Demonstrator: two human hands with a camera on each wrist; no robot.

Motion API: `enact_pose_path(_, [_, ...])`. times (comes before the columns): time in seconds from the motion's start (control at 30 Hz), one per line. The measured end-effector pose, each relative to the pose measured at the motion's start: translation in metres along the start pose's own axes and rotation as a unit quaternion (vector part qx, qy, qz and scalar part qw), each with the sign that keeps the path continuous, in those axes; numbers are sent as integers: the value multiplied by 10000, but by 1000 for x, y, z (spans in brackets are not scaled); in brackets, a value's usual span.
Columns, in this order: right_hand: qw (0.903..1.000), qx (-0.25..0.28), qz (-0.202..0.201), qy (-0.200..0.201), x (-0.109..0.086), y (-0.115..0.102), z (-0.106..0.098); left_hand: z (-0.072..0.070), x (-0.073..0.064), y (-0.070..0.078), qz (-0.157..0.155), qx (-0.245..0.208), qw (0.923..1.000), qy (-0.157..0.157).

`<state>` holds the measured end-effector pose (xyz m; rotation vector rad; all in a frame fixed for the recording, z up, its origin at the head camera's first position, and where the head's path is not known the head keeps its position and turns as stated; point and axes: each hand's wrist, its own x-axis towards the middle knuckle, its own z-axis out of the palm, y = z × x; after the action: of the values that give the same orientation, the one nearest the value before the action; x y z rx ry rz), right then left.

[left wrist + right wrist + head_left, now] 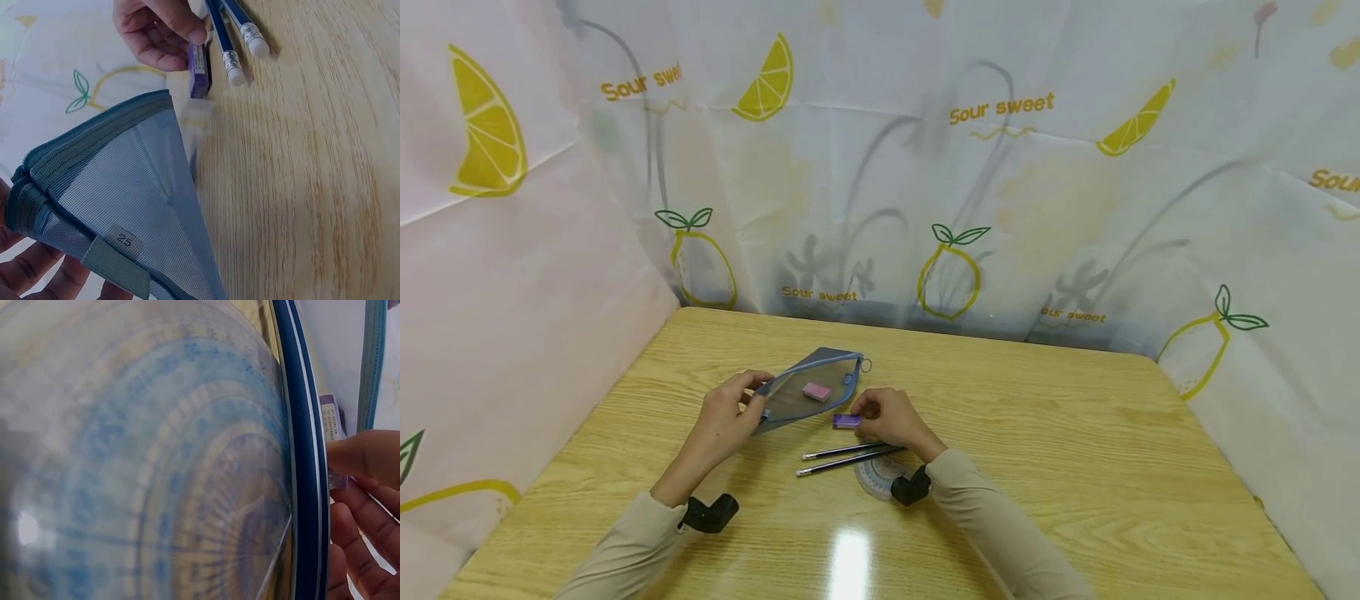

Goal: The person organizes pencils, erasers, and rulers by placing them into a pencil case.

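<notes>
My left hand (724, 423) grips the left end of a blue mesh zip pouch (125, 181), whose zipped mouth gapes toward me in the head view. Inside the pouch lies a small pink block (816, 392), perhaps an eraser. My right hand (895, 419) pinches a small purple-wrapped block (199, 78) by its right end, just beside the pouch. Printed text shows on the block's label, but its kind is unclear. Below that hand lie two dark blue pencils (838, 464) with white eraser ends. A clear protractor (877, 479) with blue markings sits partly under them.
The wooden table (1037, 433) runs back to a white sheet (880, 183) printed with lemons, which also hangs along both sides. A metal ring (867, 365) hangs from the pouch's right corner. Light glares on the table near its front.
</notes>
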<state>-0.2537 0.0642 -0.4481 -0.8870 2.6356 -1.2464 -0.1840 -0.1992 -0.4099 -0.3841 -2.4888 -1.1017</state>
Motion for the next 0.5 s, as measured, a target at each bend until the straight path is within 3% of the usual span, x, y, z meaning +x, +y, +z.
enact_pose_path(0.5, [9995, 300, 53, -85, -2, -1, -3, 0, 0, -2, -22, -85, 10000, -7])
